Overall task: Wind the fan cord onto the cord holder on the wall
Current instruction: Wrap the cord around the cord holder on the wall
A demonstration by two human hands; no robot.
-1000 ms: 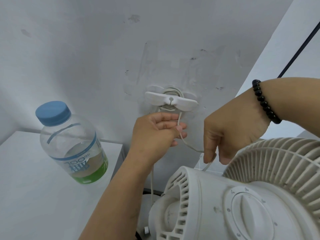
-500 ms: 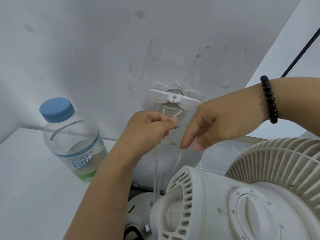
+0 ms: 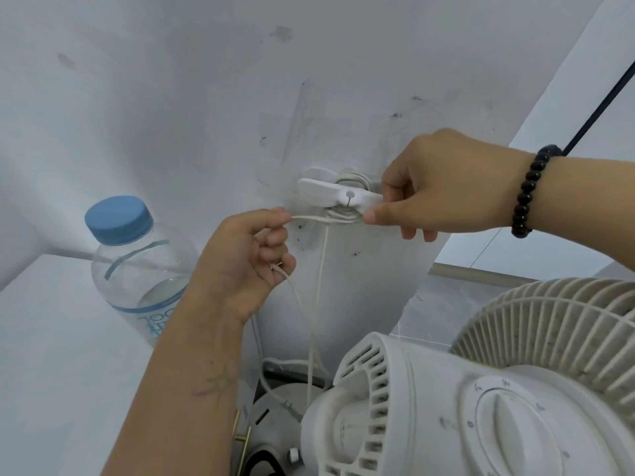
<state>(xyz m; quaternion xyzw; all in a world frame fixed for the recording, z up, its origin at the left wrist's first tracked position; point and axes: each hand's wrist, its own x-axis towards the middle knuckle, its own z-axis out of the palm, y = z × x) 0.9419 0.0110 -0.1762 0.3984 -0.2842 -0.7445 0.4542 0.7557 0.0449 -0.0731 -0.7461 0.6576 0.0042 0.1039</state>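
We see cord holder [image 3: 338, 196] on wall [image 3: 171, 115], long axis horizontal, few cord [image 3: 318, 286] turns wound behind it. Left hand [image 3: 247, 262] pinches cord, taut stretch running sideways under holder; rest hangs down toward fan [image 3: 481, 389]. Right hand [image 3: 433, 190] grips holder's right end. Bottle [image 3: 137, 269], part water-filled, capped, upright at surface [image 3: 51, 355] back edge by wall; open room left of it.
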